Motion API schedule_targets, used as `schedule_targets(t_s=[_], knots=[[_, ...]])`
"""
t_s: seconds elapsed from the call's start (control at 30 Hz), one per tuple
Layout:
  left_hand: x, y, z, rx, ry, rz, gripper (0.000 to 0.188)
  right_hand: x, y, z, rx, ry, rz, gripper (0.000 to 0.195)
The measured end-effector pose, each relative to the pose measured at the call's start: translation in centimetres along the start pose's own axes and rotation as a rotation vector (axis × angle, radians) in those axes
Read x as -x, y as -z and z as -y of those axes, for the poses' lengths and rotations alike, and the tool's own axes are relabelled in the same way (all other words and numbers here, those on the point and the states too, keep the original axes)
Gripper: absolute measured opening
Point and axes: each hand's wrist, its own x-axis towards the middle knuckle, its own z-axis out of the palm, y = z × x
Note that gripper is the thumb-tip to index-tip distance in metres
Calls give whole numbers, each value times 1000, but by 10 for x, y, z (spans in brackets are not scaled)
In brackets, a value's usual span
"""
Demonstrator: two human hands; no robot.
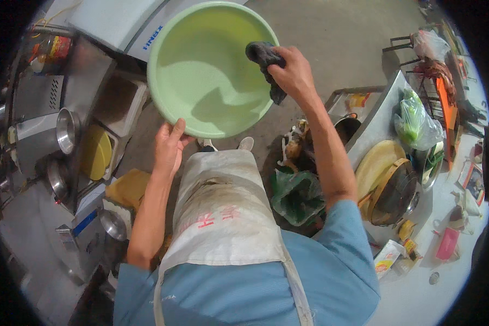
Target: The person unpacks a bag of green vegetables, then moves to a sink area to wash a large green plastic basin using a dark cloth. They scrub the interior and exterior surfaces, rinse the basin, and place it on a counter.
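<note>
A large, pale green plastic basin point(212, 81) is held up before me, its bare inside facing me. My left hand point(170, 144) grips the near left part of its rim, with the thumb over the edge and the fingers underneath. In my right hand point(291, 71) is a dark grey cloth point(265, 55), bunched up at the basin's right rim. One end of the cloth hangs outside the rim. Whether the right hand also touches the basin, I cannot tell.
Steel bowls point(67, 130) and a yellow lid point(97, 153) stand on shelving at left. On the right, a counter bears a bag of green vegetables point(415, 122), a round board point(379, 163) and a round sieve point(393, 191). A green plastic bag point(297, 197) sits low by my right side.
</note>
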Motion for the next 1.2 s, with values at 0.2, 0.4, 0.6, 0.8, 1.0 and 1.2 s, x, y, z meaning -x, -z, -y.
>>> schedule_targets(t_s=[0.2, 0.4, 0.6, 0.8, 1.0, 1.2], knots=[[6, 4, 10, -131, -59, 18, 32, -2, -64, -34, 607, 247, 101, 24], [17, -6, 32, 14, 7, -37, 25, 64, -143, -1, 256, -160, 897, 48], [24, 0, 29, -125, 137, 27, 24, 10, -178, 59, -435, -297, 184, 33], [23, -8, 17, -38, 23, 32, 26, -5, -112, -40, 462, 196, -62, 16], [22, -6, 35, 75, 100, -30, 26, 102, -131, -17, 252, -80, 816, 38], [32, 3, 49, -56, 172, -64, 26, 44, -166, 43, -188, -23, 166, 25]])
